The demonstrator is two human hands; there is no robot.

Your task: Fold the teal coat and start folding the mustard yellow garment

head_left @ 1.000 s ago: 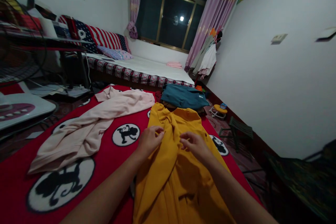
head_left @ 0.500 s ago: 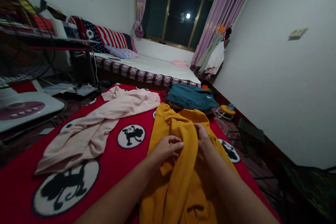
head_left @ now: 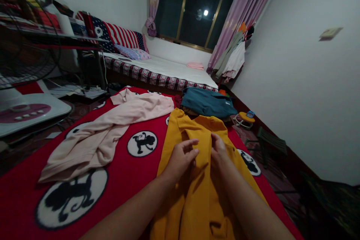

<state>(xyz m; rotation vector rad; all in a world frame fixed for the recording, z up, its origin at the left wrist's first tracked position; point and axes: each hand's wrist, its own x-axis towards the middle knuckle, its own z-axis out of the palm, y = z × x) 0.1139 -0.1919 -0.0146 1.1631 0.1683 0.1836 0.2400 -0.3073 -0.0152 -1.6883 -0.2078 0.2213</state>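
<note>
A yellow long-sleeved top (head_left: 197, 202) lies spread before me, one sleeve folded lengthwise over its body. My left hand (head_left: 184, 157) grips this sleeve's left edge, thumb and forefinger bent against the cloth. On the opposite edge, my right hand (head_left: 219, 152) holds the fabric, its fingertips partly hidden behind the fold. A pale pink garment (head_left: 104, 131) lies loosely spread to the left. Beyond the yellow top sits a folded teal garment (head_left: 208, 103) on other clothes. All of this rests on a red blanket (head_left: 118, 195) with monkey prints.
A bed (head_left: 165, 69) with a white top stands below the window. At left are a cluttered desk (head_left: 64, 41) and a fan (head_left: 25, 45). To the right, a dark folding stool (head_left: 271, 140) and a yellow-seated stool (head_left: 244, 117) stand by the wall.
The sleeve between my hands has been drawn flatter and straighter. My left hand has shifted slightly up and its fingers are more bent. The view has tilted slightly.
</note>
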